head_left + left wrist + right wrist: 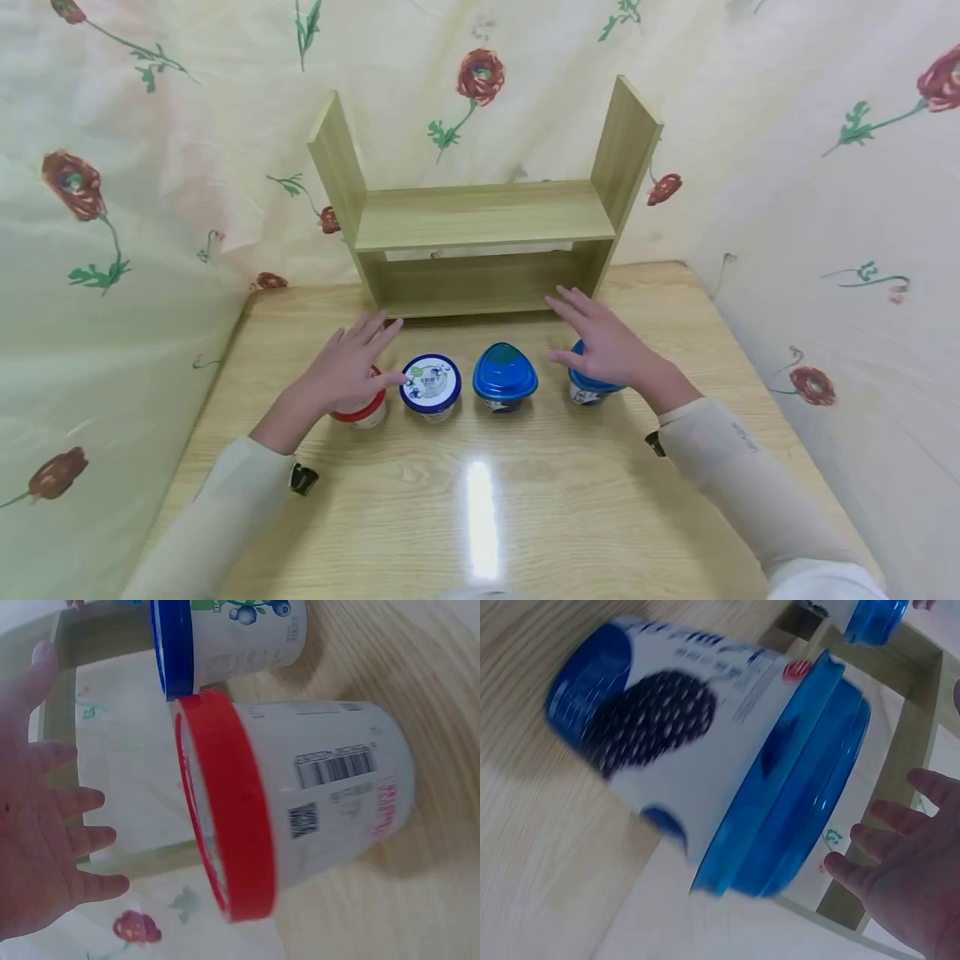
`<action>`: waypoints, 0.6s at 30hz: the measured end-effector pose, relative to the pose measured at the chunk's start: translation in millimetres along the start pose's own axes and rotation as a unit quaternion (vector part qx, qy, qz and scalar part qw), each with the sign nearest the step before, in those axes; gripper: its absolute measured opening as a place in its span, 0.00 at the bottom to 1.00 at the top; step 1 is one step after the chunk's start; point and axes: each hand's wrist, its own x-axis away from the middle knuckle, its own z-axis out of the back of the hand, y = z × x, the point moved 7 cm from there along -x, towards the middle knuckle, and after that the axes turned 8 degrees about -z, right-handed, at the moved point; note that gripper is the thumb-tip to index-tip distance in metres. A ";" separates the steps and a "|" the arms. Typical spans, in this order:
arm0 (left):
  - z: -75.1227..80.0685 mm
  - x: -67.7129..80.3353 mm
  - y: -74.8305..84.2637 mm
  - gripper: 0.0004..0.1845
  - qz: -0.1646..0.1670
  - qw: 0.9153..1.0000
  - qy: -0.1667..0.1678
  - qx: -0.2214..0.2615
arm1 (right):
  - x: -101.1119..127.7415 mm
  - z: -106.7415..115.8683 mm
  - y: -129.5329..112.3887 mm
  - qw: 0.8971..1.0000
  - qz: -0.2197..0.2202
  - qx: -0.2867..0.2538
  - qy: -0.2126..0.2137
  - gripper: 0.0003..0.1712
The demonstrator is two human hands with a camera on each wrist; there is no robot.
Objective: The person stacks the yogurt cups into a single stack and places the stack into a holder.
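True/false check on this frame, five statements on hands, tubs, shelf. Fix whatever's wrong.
1. The left hand is nearest the red-lidded tub. True.
2. The right hand grips a tub. False: its fingers are spread and hold nothing.
3. The tub with the blueberry picture stands on the shelf. False: it stands on the table, in front of the shelf.
4. In the head view, four tubs stand in a row. True.
5. The tub nearest the right hand has a red lid. False: its lid is blue.
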 end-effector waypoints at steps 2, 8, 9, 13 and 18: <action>-1.0 4.6 -3.5 0.47 0.009 1.000 0.013 0.012 | -0.5 -0.6 -3.6 1.000 0.000 -0.013 0.003 0.49; -4.3 24.2 -19.9 0.48 0.064 0.995 0.050 0.051 | -0.1 2.3 -16.5 0.999 0.006 -0.036 0.018 0.48; -5.7 28.4 -23.1 0.48 0.077 0.993 0.055 0.068 | 0.1 4.2 -20.9 0.999 0.008 -0.043 0.022 0.47; -14.9 47.5 -34.8 0.48 0.117 0.971 0.098 0.182 | 0.5 8.1 -47.3 0.994 0.023 -0.103 0.029 0.46; -30.0 73.5 -42.2 0.55 0.130 0.912 0.207 0.330 | 8.1 0.6 -98.7 0.979 0.058 -0.194 0.030 0.45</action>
